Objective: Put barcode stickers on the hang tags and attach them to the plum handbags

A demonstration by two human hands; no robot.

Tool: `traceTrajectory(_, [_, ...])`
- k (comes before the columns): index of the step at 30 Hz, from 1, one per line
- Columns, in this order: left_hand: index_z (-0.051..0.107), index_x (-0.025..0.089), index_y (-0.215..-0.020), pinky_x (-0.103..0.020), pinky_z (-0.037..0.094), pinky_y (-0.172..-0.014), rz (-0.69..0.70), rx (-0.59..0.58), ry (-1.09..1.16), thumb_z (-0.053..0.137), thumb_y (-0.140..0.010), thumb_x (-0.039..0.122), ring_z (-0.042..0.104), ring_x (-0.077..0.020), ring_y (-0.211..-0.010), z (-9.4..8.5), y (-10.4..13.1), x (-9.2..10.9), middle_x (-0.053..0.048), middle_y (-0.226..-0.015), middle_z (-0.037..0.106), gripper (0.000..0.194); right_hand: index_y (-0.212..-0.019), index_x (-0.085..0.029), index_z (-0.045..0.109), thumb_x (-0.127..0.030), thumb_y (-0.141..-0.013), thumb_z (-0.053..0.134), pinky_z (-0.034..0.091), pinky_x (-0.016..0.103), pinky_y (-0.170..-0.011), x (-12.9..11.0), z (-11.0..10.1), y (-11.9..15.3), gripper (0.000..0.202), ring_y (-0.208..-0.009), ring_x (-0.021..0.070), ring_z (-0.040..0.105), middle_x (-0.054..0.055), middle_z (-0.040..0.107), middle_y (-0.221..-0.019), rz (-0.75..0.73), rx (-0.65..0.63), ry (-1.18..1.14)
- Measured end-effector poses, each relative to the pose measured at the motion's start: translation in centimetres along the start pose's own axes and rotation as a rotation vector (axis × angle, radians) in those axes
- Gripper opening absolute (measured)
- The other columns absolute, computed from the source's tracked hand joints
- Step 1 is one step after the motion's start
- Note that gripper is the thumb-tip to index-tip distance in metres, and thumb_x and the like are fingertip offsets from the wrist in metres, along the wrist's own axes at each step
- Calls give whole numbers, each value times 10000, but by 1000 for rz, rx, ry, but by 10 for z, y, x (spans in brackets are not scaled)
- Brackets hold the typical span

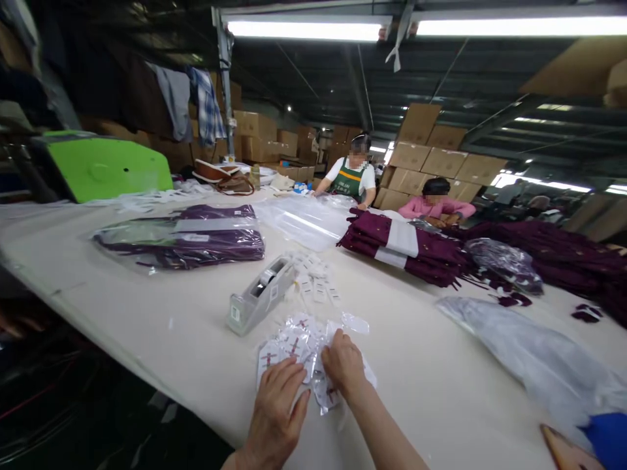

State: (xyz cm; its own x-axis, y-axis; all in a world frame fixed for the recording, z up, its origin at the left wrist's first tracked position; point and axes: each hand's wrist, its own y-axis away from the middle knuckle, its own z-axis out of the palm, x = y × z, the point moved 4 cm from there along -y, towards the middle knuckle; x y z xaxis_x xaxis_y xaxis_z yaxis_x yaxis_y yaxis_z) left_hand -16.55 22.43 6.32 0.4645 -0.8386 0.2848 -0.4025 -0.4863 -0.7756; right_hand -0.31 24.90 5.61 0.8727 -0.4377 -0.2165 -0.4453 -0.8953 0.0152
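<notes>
Both my hands on the heap of flat white cards in clear plastic sleeves with reddish cross-like prints, at 6 o'clock on the broad off-white table.
Left bare hand: fingers loosely together, thumb apart, open over the heap's near-left edge; right bare hand: fingers curled down on its right part, can't tell from here if I've pinched a sleeve. From the heap: translucent grey tape dispenser just beside at 11 o'clock, small white rectangular tags near at 12, dark purple garments in clear plastic at 10, banded stack of folded purple garments at 1, crumpled translucent plastic sheet at 3. Person in green apron across the table at 12, person in pink top at 1.
</notes>
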Motion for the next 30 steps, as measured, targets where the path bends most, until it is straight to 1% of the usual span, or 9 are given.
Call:
traceTrajectory(6, [615,182,-954,-328,486,-827,-1,26,39,492,-791,161,607,-204,-953,0,-5,7,-54,-937,675,205,-1099,22,491,31,-712,445,467,313,-730,-7,-1,-4,390,-885,272,639,239,648,-906,-6,23,-70])
traceTrajectory(10, [642,198,-899,-309,512,-791,-53,47,115,514,-789,198,634,-196,-884,2,-6,4,-47,-887,690,169,-1009,-35,559,13,-737,399,466,345,-708,19,-13,0,319,-801,265,652,203,667,-854,85,110,-200])
traceTrajectory(12, [654,205,-843,-297,522,-765,-167,17,237,516,-787,226,642,-187,-834,6,-12,4,-38,-850,693,150,-970,-68,572,-46,-769,378,469,346,-691,41,-21,6,281,-762,248,648,165,672,-805,156,163,-301])
traceTrajectory(15, [657,195,-783,-289,521,-714,-508,-190,513,519,-772,288,638,-182,-759,26,-25,10,-35,-794,683,167,-1008,-94,548,-156,-831,307,477,282,-606,69,-28,26,305,-659,183,625,84,658,-713,223,223,-470])
traceTrajectory(18, [644,152,-883,-291,498,-712,-839,-369,813,572,-711,361,624,-194,-779,54,-34,34,-53,-809,672,280,-992,-110,548,-323,-840,367,459,242,-525,83,-30,56,318,-551,138,562,38,628,-664,233,292,-925])
traceTrajectory(22, [649,135,-867,-233,436,-625,-944,-472,1060,569,-696,385,582,-155,-704,80,-44,74,-22,-718,639,314,-907,-148,601,-460,-698,604,450,240,-520,91,-30,87,375,-533,119,513,28,630,-679,245,398,-1464])
traceTrajectory(25, [638,138,-682,-203,334,-483,-976,-464,999,542,-695,389,449,-96,-486,88,-46,78,32,-509,516,268,-856,-169,641,-472,-654,641,446,238,-497,97,-38,96,364,-562,133,522,41,636,-718,260,458,-1368])
traceTrajectory(28, [600,145,-639,-184,262,-429,-985,-437,936,542,-690,399,357,-68,-402,89,-50,62,62,-419,437,265,-825,-204,661,-441,-644,652,467,259,-560,99,-53,107,298,-651,158,545,52,630,-819,265,531,-1213])
traceTrajectory(30, [587,150,-665,-177,238,-398,-997,-424,907,536,-692,425,328,-57,-362,85,-54,50,57,-431,475,281,-843,-259,666,-423,-675,630,482,298,-653,97,-62,120,238,-723,178,565,43,630,-866,232,484,-1246])
